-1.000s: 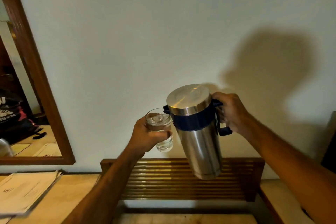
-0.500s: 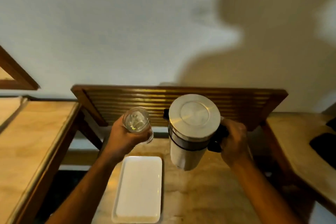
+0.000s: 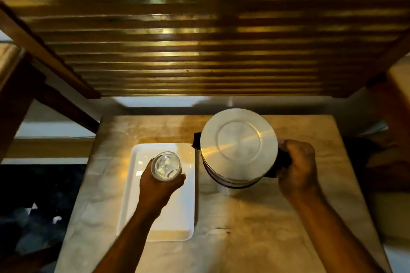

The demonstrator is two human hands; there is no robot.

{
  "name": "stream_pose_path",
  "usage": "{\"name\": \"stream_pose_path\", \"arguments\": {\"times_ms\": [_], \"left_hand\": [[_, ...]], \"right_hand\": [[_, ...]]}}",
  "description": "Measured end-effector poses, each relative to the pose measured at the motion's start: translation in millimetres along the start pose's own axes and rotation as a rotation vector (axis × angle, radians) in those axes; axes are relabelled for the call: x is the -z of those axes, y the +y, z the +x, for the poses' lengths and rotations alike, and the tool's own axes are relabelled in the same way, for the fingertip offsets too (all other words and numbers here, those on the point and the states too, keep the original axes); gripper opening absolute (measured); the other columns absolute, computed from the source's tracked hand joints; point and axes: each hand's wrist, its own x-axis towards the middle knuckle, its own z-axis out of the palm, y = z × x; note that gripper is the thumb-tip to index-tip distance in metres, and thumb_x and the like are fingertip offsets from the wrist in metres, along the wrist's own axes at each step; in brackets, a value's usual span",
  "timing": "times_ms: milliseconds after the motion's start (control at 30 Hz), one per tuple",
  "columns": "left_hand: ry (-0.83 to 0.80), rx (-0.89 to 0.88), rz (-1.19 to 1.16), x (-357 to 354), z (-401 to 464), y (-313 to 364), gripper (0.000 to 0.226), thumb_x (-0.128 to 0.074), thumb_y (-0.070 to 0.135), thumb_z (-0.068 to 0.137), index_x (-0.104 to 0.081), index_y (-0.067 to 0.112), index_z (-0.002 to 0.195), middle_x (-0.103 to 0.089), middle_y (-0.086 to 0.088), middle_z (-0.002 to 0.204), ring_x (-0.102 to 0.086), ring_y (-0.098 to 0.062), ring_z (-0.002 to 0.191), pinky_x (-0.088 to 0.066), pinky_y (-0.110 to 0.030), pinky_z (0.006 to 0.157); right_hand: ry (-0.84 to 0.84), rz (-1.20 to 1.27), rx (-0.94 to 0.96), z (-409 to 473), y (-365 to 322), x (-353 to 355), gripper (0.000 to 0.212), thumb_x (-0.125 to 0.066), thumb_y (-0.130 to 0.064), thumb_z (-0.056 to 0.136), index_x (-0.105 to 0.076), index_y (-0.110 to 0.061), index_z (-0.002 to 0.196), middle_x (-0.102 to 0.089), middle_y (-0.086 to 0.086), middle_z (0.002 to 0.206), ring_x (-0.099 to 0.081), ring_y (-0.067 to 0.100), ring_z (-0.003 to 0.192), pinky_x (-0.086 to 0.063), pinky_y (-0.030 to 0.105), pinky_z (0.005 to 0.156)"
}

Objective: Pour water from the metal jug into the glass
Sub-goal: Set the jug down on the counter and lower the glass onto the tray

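I look straight down at the metal jug (image 3: 239, 146), upright, its round steel lid facing me and a dark spout pointing left. My right hand (image 3: 297, 168) is closed around its dark handle on the right side. The clear glass (image 3: 166, 166) has water in it and is held upright by my left hand (image 3: 158, 186), over the upper part of a white rectangular tray (image 3: 177, 224). Glass and jug are apart, with a gap between them. Whether the jug's base touches the table is hidden by its lid.
The tray lies on a small pale wooden table (image 3: 255, 228). A slatted wooden panel (image 3: 199, 51) rises behind the table. Wooden furniture flanks it at left (image 3: 13, 86) and right (image 3: 397, 99). Dark floor (image 3: 33, 195) shows at lower left.
The view has tilted down from the wall to the table. Both hands have lowered the glass and jug; the jug went from tilted to upright, and the glass now hangs over the tray.
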Motion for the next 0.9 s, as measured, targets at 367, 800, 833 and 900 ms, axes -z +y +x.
{"name": "stream_pose_path", "arguments": {"times_ms": [367,800,833,900], "left_hand": [[0.062,0.046,0.027,-13,1,-37,0.071,-0.095,0.004,0.055,-0.064,0.023,0.116,-0.071,-0.004,0.113,-0.067,-0.026,0.105,-0.058,-0.046,0.089],[0.071,0.015,0.066,-19,-6,-50,0.074,-0.099,0.014,0.054,-0.065,0.022,0.120,-0.072,-0.003,0.116,-0.067,-0.025,0.108,-0.057,-0.051,0.094],[0.082,0.015,0.074,-19,-7,-50,0.075,-0.099,0.016,0.053,-0.065,0.023,0.119,-0.072,-0.002,0.116,-0.067,-0.024,0.108,-0.056,-0.051,0.095],[0.104,0.011,0.086,-19,-9,-51,0.075,-0.100,0.021,0.052,-0.065,0.025,0.118,-0.072,0.001,0.116,-0.067,-0.023,0.108,-0.056,-0.052,0.095]], "right_hand": [[-0.057,-0.002,-0.042,6,32,-2,0.028,-0.055,-0.036,0.064,-0.058,-0.017,0.044,-0.051,-0.006,0.043,-0.052,0.013,0.043,-0.039,0.018,0.039],[-0.093,0.047,-0.051,-10,50,4,0.047,-0.040,-0.007,0.077,-0.048,-0.024,0.034,-0.040,-0.018,0.038,-0.039,0.000,0.035,-0.036,0.011,0.037],[-0.093,0.043,-0.058,-10,48,3,0.046,-0.041,-0.007,0.077,-0.050,-0.022,0.034,-0.041,-0.016,0.037,-0.040,0.000,0.035,-0.037,0.012,0.037],[-0.089,0.033,-0.080,-11,44,3,0.041,-0.043,-0.009,0.076,-0.053,-0.020,0.037,-0.044,-0.012,0.037,-0.043,0.002,0.036,-0.038,0.014,0.036]]}}
